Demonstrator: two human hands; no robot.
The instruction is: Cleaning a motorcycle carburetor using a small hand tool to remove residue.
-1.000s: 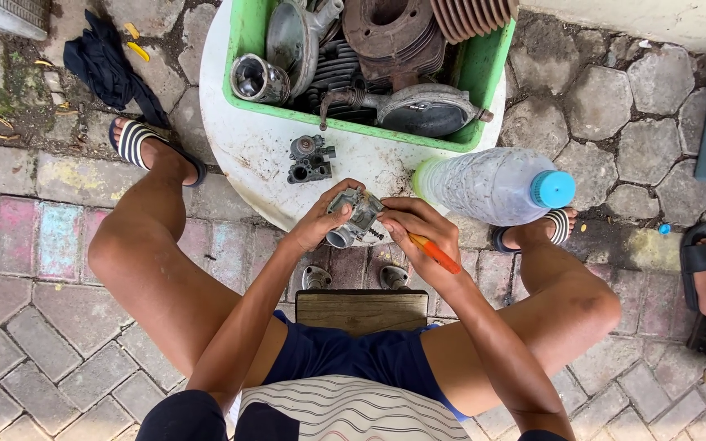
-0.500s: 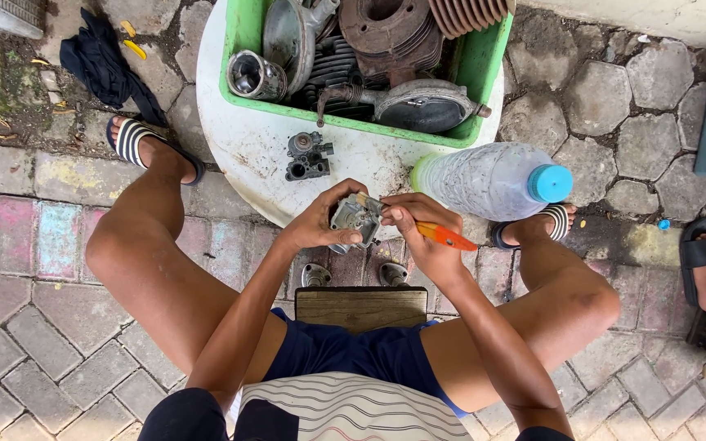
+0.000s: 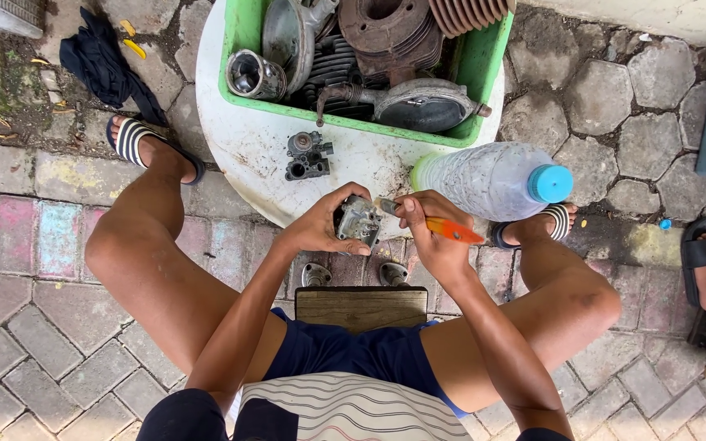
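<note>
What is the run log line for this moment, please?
left hand: holds metal part | right hand: orange tool on part

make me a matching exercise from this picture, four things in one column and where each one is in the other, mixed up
Things:
1. small grey metal part
2. orange-handled tool
3. clear plastic bottle
4. dark cloth

Places:
A. lying on its side at the white round table's edge, blue cap pointing right
B. on the ground, upper left
C. in the left hand
D. in the right hand

Pairs: 1-C, 2-D, 3-A, 4-B
</note>
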